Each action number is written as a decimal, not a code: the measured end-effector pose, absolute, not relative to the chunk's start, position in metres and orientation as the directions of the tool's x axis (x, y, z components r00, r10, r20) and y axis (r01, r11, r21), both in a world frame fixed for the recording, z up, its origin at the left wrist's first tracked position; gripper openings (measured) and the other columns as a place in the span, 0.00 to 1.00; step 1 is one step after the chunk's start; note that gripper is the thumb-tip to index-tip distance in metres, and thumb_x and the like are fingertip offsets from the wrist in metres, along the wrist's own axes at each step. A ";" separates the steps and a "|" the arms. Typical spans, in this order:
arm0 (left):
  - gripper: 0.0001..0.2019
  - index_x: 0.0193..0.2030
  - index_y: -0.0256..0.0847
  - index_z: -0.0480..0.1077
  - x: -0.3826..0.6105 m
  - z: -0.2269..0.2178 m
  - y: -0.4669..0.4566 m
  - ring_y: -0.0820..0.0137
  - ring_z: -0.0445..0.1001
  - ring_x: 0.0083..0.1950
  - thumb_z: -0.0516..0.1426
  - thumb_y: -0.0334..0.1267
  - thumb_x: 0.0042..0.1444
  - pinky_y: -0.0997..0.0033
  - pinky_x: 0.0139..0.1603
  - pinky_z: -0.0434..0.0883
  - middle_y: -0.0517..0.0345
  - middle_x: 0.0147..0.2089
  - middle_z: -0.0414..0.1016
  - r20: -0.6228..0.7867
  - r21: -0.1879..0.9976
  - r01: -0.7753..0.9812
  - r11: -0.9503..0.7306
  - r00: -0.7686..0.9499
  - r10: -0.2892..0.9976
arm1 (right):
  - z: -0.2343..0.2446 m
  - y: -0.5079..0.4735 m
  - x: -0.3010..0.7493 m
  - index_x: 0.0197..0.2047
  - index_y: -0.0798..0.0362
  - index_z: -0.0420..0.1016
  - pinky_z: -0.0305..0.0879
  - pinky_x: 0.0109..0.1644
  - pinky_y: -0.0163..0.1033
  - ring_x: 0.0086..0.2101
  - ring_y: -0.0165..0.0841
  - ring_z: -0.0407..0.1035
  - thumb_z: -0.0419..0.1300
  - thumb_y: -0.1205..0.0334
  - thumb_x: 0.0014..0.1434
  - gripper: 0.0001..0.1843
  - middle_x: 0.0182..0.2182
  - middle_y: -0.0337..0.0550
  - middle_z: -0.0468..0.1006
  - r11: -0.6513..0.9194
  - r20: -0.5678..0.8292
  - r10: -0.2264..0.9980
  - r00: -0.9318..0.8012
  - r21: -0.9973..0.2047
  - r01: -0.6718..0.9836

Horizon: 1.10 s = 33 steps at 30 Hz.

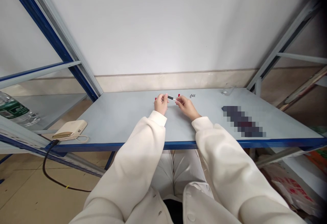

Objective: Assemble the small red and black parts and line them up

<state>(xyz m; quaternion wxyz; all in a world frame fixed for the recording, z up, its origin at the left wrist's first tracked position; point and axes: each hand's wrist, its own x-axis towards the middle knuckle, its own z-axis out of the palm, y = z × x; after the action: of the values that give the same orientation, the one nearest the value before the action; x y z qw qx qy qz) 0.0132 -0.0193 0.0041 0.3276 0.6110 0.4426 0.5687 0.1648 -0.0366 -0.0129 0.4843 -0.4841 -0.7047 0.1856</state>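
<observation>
My left hand (pixel 161 104) is closed around a small screwdriver (pixel 170 98) with a black handle and a thin bright shaft. The shaft points right, toward my right hand (pixel 186 106). My right fingers are pinched together at the shaft's tip; whatever small piece they hold is hidden. A bit of red shows at the left edge of my left hand. Just behind my right fingers lies a small red item (pixel 178 95). Several small shiny metal pieces (pixel 192 95) form a little group to the right of it, on the grey tabletop (pixel 122 115).
A clear glass (pixel 228 89) stands at the back right. Nearer on the right lies a dark, pixelated object (pixel 242 121). At the front left corner sit a cream box-like device (pixel 71 129) and a black cable (pixel 44 166). A water bottle (pixel 15 109) lies farther left, beyond the blue-grey frame (pixel 74 67).
</observation>
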 end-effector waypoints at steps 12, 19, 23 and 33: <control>0.15 0.29 0.36 0.65 0.017 0.002 -0.020 0.82 0.59 0.15 0.59 0.48 0.51 0.79 0.15 0.58 0.63 0.21 0.67 0.338 0.938 0.026 -0.345 0.136 0.931 | -0.011 -0.036 0.160 0.35 0.54 0.72 0.63 0.38 0.39 0.31 0.32 0.67 0.58 0.44 0.53 0.20 0.31 0.44 0.75 0.465 0.467 0.882 -0.066 -0.838 0.285; 0.17 0.29 0.36 0.64 0.018 0.000 -0.018 0.84 0.56 0.14 0.60 0.49 0.50 0.79 0.14 0.54 0.65 0.23 0.64 0.268 0.959 0.044 -0.280 0.176 0.947 | -0.015 -0.035 0.159 0.35 0.54 0.73 0.63 0.36 0.39 0.29 0.32 0.67 0.60 0.46 0.50 0.18 0.29 0.43 0.76 0.433 0.416 0.901 -0.122 -0.857 0.278; 0.16 0.30 0.37 0.63 0.018 0.001 -0.019 0.83 0.56 0.14 0.58 0.49 0.53 0.78 0.15 0.54 0.66 0.24 0.63 0.236 0.966 0.067 -0.250 0.164 0.958 | -0.011 -0.036 0.159 0.31 0.55 0.73 0.60 0.31 0.36 0.24 0.29 0.63 0.60 0.49 0.50 0.16 0.23 0.40 0.72 0.412 0.401 0.909 -0.116 -0.820 0.396; 0.11 0.24 0.40 0.64 0.014 -0.004 -0.023 0.75 0.63 0.22 0.52 0.39 0.57 0.75 0.27 0.59 0.62 0.22 0.66 0.416 0.698 0.523 -0.489 0.259 0.872 | -0.003 -0.018 0.187 0.24 0.55 0.69 0.59 0.33 0.36 0.26 0.31 0.64 0.58 0.58 0.47 0.08 0.21 0.40 0.71 0.160 0.339 0.931 0.139 -0.719 0.676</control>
<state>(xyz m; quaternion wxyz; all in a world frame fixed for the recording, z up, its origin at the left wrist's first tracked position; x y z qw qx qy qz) 0.0143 -0.0226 -0.0037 0.2165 0.7634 0.4568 0.4021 0.1874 -0.0180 -0.0030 0.4162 -0.6297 -0.6379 0.1528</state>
